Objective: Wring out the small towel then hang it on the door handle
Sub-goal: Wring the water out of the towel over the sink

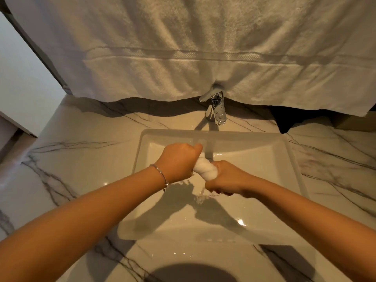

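In the middle of the frame, the small towel (203, 167) is gripped tight and twisted over the sink (293, 180) by the left hand (179, 161) and right hand (227, 178), water is dripping, and hanging is not yet done.

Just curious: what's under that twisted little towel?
Below the small towel, gripped by the left hand and right hand, water falls into the white sink. The drain is not visible.
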Tool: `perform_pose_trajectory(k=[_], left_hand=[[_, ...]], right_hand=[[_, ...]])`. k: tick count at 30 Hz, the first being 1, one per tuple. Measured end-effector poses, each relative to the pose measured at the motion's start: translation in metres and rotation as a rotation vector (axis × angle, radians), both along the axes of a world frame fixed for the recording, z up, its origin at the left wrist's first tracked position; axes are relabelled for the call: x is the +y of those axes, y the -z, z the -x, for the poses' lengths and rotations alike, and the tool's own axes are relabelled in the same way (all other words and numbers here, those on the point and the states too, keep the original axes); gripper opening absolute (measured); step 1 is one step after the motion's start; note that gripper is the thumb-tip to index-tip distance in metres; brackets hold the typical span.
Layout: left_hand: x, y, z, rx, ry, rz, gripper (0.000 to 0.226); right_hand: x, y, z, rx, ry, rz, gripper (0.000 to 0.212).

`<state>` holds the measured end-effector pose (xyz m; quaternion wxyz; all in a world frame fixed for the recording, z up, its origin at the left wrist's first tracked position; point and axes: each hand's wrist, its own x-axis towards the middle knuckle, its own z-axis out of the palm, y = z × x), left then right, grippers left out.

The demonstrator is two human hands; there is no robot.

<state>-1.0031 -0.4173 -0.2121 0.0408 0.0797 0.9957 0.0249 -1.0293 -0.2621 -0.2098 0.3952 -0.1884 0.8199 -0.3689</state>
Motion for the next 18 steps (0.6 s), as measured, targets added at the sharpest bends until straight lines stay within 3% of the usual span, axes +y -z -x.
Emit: perform_pose_trajectory(k=[3, 4, 6, 7, 12, 14, 16, 18], left_hand=[[0.001, -0.005, -0.007, -0.157, -0.061, -0.270, 0.040], [0.001, -0.011, -0.008, -0.342, -0.043, -0.426, 0.046], [-0.003, -0.025, -0.006, -0.788, -0.051, -0.785, 0.047], [-0.005, -0.031, -0.004, -0.932, -0.093, -0.911, 0.044], [-0.002, -0.034, -0.006, -1.166, -0.156, -1.284, 0.047], [0.004, -0.030, -0.012, -1.243, -0.187, -1.398, 0.031], [0.005, -0.029, -0.011, -1.035, -0.207, -1.208, 0.024], [0.004, -0.027, -0.005, -0.697, -0.163, -0.817, 0.034]], right_hand=[[0.013, -0.011, 0.020, 0.769, -0.337, -0.243, 0.025], [0.016, -0.017, 0.026, 0.974, -0.402, -0.278, 0.026], [0.020, -0.027, 0.034, 1.200, -0.521, -0.255, 0.028], [0.021, -0.031, 0.035, 1.260, -0.544, -0.208, 0.029], [0.015, -0.052, 0.037, 1.493, -0.602, 0.014, 0.012], [0.014, -0.055, 0.040, 1.486, -0.634, -0.001, 0.021], [0.015, -0.051, 0.039, 1.360, -0.637, -0.090, 0.028], [0.016, -0.038, 0.035, 1.222, -0.609, -0.214, 0.037]])
